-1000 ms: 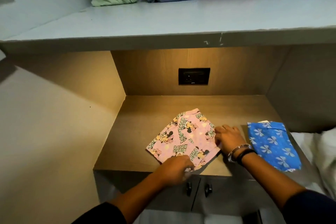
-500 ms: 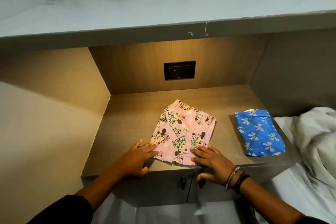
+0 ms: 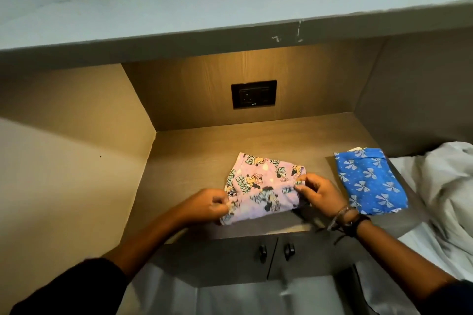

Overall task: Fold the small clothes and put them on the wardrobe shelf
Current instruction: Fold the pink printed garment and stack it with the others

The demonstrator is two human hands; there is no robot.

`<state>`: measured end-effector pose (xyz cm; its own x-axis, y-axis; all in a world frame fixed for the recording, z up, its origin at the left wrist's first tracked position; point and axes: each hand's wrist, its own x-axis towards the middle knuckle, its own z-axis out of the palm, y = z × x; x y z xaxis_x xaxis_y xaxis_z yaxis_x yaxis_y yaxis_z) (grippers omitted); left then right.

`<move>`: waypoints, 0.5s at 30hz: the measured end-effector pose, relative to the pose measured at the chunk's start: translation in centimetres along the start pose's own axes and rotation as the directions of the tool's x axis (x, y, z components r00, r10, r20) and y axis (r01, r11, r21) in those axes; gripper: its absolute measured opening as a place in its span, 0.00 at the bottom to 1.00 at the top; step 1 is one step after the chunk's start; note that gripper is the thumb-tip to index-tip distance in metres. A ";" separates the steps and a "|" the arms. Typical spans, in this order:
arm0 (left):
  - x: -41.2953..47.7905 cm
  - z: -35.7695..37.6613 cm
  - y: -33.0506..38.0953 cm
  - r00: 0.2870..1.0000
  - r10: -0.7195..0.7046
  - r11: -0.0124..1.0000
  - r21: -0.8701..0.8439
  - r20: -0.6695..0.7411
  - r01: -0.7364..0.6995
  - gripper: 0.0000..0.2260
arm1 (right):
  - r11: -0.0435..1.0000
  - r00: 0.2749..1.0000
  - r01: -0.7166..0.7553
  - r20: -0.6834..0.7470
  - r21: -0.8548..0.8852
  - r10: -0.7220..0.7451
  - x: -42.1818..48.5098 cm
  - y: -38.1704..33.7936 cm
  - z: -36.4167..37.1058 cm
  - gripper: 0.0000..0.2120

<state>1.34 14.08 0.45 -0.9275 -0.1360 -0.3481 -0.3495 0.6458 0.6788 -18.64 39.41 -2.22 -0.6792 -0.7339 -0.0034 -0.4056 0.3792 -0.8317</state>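
Two hands [image 3: 204,203] [image 3: 318,193] pinch one pink garment [image 3: 263,186].

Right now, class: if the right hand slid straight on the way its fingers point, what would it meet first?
Its fingers point leftward, so the right hand would push into the pink printed garment it already pinches, then probably the left hand; depth is unclear.

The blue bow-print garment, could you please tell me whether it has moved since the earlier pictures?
No. The blue bow-print garment lies at the same spot by the right end of the wooden counter, right of the wall socket; only the camera shifted.
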 end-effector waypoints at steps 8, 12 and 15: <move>11.2 -4.2 1.2 0.957 -0.203 0.930 -0.347 -0.209 0.122 0.07 | 0.895 0.897 -0.411 -0.095 0.175 0.431 8.0 1.6 0.8 0.07; 14.4 -2.2 1.6 0.884 -0.281 0.879 -0.469 -0.374 0.081 0.19 | 0.868 0.841 -0.497 -0.235 0.019 0.487 9.6 2.9 1.8 0.05; 14.6 -0.2 0.8 0.879 -0.213 0.972 -0.185 -0.427 0.146 0.32 | 0.840 0.831 -0.520 -0.317 -0.154 0.457 9.3 3.1 2.4 0.05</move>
<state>-12.51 12.48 -3.94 -0.7971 -0.5782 -0.1742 -0.4994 0.4689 0.7285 -24.74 32.46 -6.12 -0.9436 -0.2585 -0.2069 -0.0817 0.7873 -0.6111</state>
